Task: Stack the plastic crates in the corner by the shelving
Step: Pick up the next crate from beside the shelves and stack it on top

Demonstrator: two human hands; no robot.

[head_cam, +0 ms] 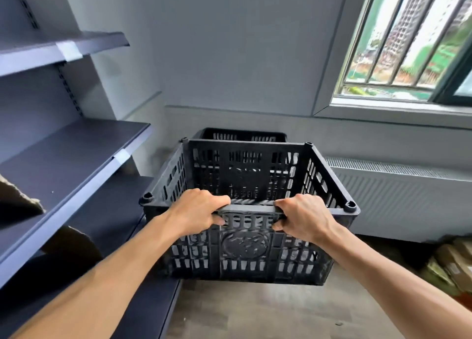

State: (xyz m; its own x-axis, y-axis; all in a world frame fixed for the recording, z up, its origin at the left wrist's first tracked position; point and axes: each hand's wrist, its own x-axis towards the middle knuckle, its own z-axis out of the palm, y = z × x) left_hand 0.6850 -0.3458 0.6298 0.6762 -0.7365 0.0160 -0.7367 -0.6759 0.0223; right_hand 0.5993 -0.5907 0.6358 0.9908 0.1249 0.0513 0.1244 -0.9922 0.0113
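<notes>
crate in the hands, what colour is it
Black, with slotted sides, seen clearest in the head view: the crate.

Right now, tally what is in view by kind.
Black plastic crates: 2, the held crate and the crate behind it
Hands: 2, left hand and right hand
Shelf boards: 4
Windows: 1
Total: 9

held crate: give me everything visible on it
The held crate is black, looks like moulded plastic, open-topped, with slotted lattice walls, a round embossed emblem on the near wall and a socket at each top corner. It looks empty. It is level, lifted clear of the floor, in front of a second crate by the wall, beside the shelving. The left hand and right hand grip its near rim; nothing else visibly touches it.
</notes>
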